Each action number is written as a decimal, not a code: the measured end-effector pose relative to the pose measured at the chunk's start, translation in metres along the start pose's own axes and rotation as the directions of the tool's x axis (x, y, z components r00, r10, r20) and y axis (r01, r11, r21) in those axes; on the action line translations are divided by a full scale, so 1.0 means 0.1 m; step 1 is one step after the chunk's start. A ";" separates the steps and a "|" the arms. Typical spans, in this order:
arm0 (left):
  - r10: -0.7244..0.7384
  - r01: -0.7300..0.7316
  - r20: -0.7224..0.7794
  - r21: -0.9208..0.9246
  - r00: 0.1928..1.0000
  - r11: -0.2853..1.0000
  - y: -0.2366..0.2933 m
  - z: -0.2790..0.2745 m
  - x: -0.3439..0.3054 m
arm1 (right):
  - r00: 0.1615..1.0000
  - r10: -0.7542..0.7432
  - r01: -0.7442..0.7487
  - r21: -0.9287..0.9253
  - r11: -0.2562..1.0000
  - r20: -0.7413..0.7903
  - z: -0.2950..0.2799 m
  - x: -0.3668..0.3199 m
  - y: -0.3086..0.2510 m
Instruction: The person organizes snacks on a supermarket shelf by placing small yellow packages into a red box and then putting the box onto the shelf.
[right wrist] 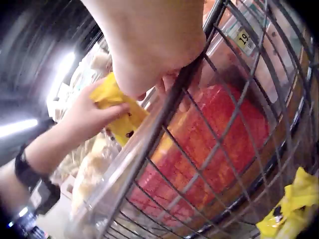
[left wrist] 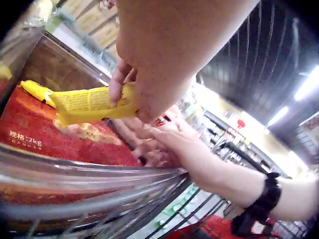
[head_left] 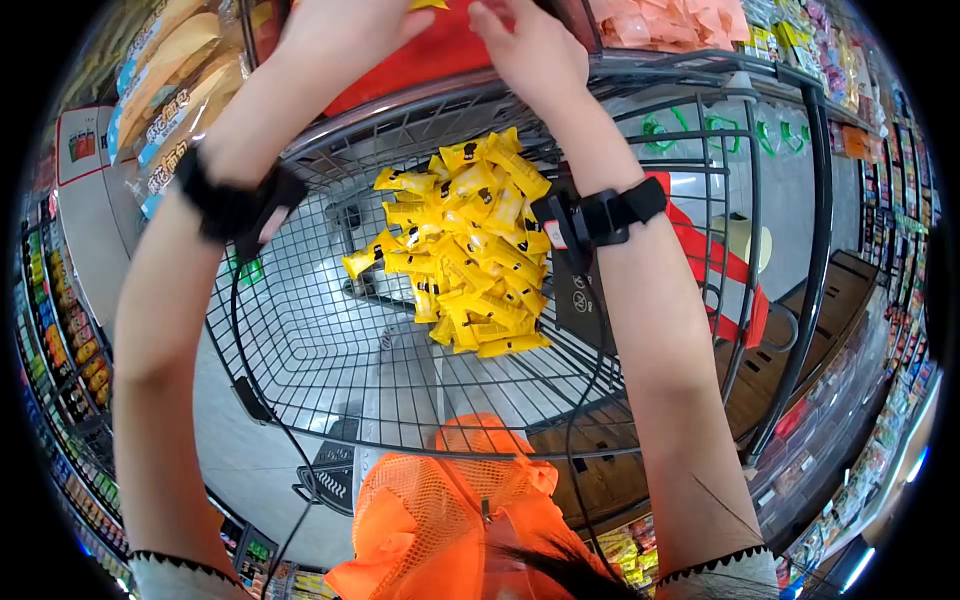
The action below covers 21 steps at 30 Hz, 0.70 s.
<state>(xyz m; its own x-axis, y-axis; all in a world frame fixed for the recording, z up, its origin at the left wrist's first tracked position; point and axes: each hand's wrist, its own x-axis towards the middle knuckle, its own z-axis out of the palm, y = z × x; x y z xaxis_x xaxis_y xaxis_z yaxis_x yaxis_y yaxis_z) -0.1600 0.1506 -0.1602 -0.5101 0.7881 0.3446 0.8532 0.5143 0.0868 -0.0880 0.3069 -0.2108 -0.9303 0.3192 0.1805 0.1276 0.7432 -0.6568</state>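
In the left wrist view a yellow packet [left wrist: 89, 105] is pinched in my left hand [left wrist: 164, 55] above a red package [left wrist: 50, 134] printed "2kg" inside a clear-walled bin. The right wrist view shows the same packet [right wrist: 117, 107] with my left hand [right wrist: 84, 117] gripping it. My right hand [right wrist: 154, 55] is over the bin's near edge, fingers partly hidden by the cart rim; I see nothing held in it. In the head view both hands, left [head_left: 345, 40] and right [head_left: 530, 50], reach the top edge. Many yellow packets [head_left: 465, 250] lie heaped in the cart below them.
The wire shopping cart [head_left: 300, 400] stands between me and the bin. Bagged bread [head_left: 180, 120] lies at the upper left, pink packets [head_left: 670, 22] at the upper right. Stocked shelves line both sides. An orange mesh vest [head_left: 440, 520] and thin black cables hang near the cart's front rim.
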 end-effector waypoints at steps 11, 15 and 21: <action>-0.266 0.581 0.566 -0.500 0.781 0.642 1.38 0.15 -1.63 | 0.944 -0.124 -0.131 0.695 0.706 0.305 -0.02 0.16 0.29; -0.293 0.674 0.650 -0.470 0.701 0.569 1.54 0.32 -1.90 | 0.936 -0.114 -0.179 0.729 0.661 0.333 -0.08 0.15 0.25; -0.067 0.537 0.607 -0.641 0.792 0.548 1.65 0.12 -1.75 | 0.941 -0.106 -0.166 0.712 0.682 0.321 -0.09 0.13 0.23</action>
<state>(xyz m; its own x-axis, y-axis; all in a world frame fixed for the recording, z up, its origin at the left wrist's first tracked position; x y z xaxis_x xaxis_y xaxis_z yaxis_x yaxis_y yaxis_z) 0.0687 0.1017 -0.2169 -0.5277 0.7948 -0.2998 0.2632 0.4885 0.8319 -0.0939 0.3334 -0.2173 -0.9995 0.0326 0.0045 -0.0034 0.0351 -0.9994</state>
